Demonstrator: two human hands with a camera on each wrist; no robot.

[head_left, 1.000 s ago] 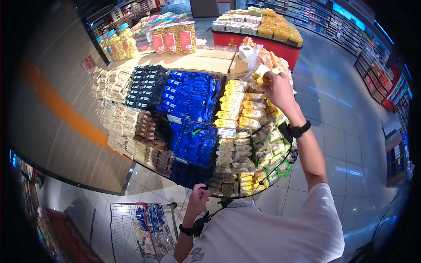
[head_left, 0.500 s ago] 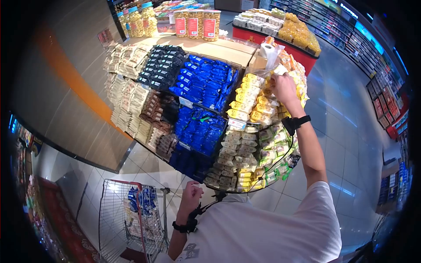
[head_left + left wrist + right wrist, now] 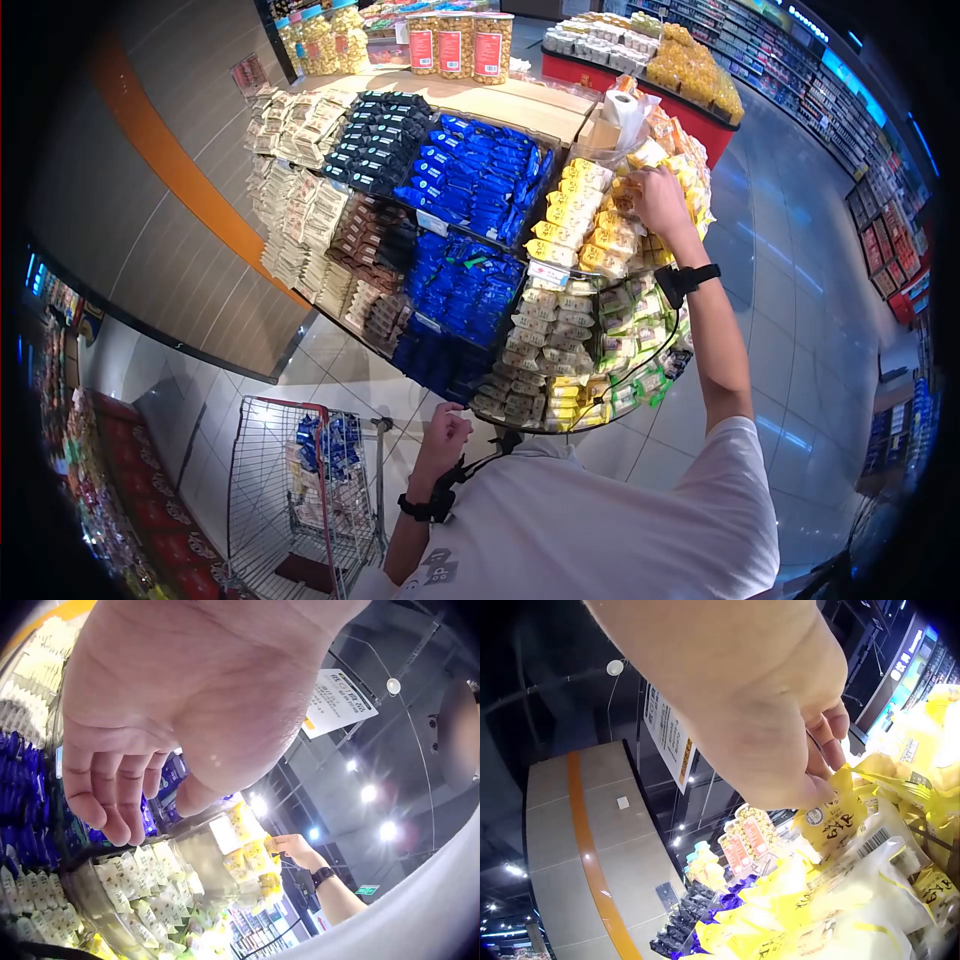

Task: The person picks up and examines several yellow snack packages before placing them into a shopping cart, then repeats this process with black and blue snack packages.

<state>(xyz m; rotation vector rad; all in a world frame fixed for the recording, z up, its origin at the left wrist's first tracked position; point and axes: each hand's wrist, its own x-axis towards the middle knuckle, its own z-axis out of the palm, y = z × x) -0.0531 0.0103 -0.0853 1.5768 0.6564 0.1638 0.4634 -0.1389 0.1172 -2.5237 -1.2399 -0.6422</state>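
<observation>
The right hand (image 3: 660,200) pinches a yellow packet (image 3: 829,825) between thumb and fingers (image 3: 832,731), at the top of the shelf (image 3: 500,100). The left hand (image 3: 445,432) is below the shelf, its fingers (image 3: 105,802) loosely curled, holding nothing.

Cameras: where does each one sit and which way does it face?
Head: worn on the head, looking down at the snack display; left hand, right hand, white shirt show.
Left wrist: below the left hand, looking up past its loosely curled fingers at the display.
Right wrist: below the right hand, facing the yellow pack it pinches.
Shared: head and left wrist both show the right hand.
</observation>
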